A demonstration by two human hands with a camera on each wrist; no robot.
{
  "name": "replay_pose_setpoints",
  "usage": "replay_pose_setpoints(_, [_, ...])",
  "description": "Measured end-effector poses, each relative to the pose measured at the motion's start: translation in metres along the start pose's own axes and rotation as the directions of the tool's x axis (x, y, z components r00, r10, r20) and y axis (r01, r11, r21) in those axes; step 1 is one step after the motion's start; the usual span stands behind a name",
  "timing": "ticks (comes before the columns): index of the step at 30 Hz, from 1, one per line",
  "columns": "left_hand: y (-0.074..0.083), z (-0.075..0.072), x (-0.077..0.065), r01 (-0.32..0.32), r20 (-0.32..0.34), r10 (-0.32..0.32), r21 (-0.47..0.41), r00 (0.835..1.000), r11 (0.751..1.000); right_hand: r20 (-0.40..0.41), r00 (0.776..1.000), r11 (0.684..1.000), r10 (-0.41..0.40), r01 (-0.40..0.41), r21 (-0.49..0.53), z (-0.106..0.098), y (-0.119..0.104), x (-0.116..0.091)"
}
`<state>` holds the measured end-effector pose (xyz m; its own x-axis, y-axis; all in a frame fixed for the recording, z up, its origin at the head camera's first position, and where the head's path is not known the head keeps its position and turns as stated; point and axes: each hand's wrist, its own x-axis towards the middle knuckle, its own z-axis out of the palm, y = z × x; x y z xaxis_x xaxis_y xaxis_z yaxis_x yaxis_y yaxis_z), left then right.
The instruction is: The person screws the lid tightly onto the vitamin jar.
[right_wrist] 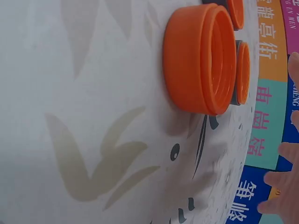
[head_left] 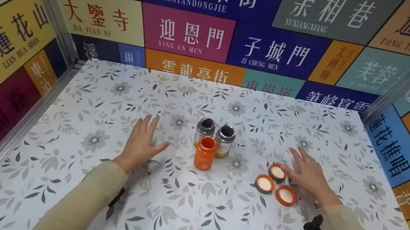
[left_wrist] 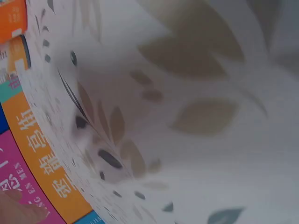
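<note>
Three uncapped bottles stand together at mid-table: an orange bottle in front, with a left grey bottle and a right grey bottle behind it. My left hand is to their left, fingers spread, holding nothing. On the right, my right hand hovers with spread fingers beside three upturned caps. These are an upper cap close to the thumb, a left cap and an orange cap. In the right wrist view the orange cap is nearest, with the two grey-sided caps partly hidden behind it.
A white cloth with a leaf and flower print covers the table. Colourful sign panels line the back and both sides. Clear upright edges rise at the rear corners. A black wrist device is under the right forearm.
</note>
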<state>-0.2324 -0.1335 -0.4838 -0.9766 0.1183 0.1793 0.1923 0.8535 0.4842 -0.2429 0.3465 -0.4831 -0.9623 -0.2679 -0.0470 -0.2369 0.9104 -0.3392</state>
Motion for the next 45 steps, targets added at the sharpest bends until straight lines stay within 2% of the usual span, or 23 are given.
replay_pose_setpoints(2, [0.010,0.004,-0.001,0.007,0.005,-0.006,-0.090,1.000,0.996,-0.001,1.000,0.998,-0.029,0.029,0.057,0.000,0.001,-0.005])
replay_pose_setpoints(4, [0.022,0.009,-0.002,0.043,0.037,-0.036,-0.208,0.999,0.977,0.007,0.998,0.992,-0.061,0.060,0.112,0.000,0.003,-0.012])
replay_pose_setpoints(6, [0.033,0.015,-0.003,0.091,0.075,-0.070,-0.339,0.995,0.936,0.025,0.996,0.987,-0.083,0.079,0.137,0.000,0.005,-0.018])
replay_pose_setpoints(9, [0.048,0.025,-0.005,0.164,0.136,-0.111,-0.489,0.985,0.857,0.064,0.994,0.985,-0.087,0.077,0.152,0.001,0.008,-0.026])
replay_pose_setpoints(11, [0.056,0.032,-0.006,0.188,0.159,-0.119,-0.541,0.980,0.820,0.090,0.993,0.986,-0.073,0.058,0.157,0.001,0.010,-0.032])
replay_pose_setpoints(16, [0.071,0.049,-0.009,0.206,0.163,-0.134,-0.594,0.977,0.778,0.142,0.988,0.983,-0.057,0.031,0.179,0.004,0.013,-0.044])
replay_pose_setpoints(23, [0.087,0.064,-0.004,0.231,0.144,-0.181,-0.602,0.973,0.764,0.160,0.985,0.985,-0.062,0.034,0.172,0.005,0.012,-0.052])
replay_pose_setpoints(26, [0.093,0.068,-0.002,0.204,0.113,-0.171,-0.611,0.979,0.765,0.154,0.985,0.983,-0.076,0.048,0.175,0.006,0.011,-0.053])
replay_pose_setpoints(30, [0.102,0.072,0.001,0.117,0.043,-0.116,-0.614,0.992,0.781,0.137,0.982,0.976,-0.131,0.103,0.192,0.008,0.014,-0.054])
replay_pose_setpoints(32, [0.105,0.073,0.002,0.100,0.029,-0.105,-0.612,0.994,0.784,0.133,0.977,0.970,-0.165,0.137,0.201,0.011,0.015,-0.053])
replay_pose_setpoints(39, [0.105,0.073,0.004,0.132,0.074,-0.110,-0.630,0.991,0.766,0.119,0.970,0.969,-0.213,0.195,0.151,0.015,0.011,-0.051])
replay_pose_setpoints(42, [0.104,0.074,0.003,0.128,0.077,-0.101,-0.627,0.992,0.768,0.126,0.970,0.974,-0.205,0.190,0.121,0.017,0.009,-0.052])
replay_pose_setpoints(45, [0.103,0.075,0.003,0.131,0.091,-0.094,-0.637,0.991,0.759,0.133,0.973,0.980,-0.187,0.175,0.097,0.018,0.008,-0.053])
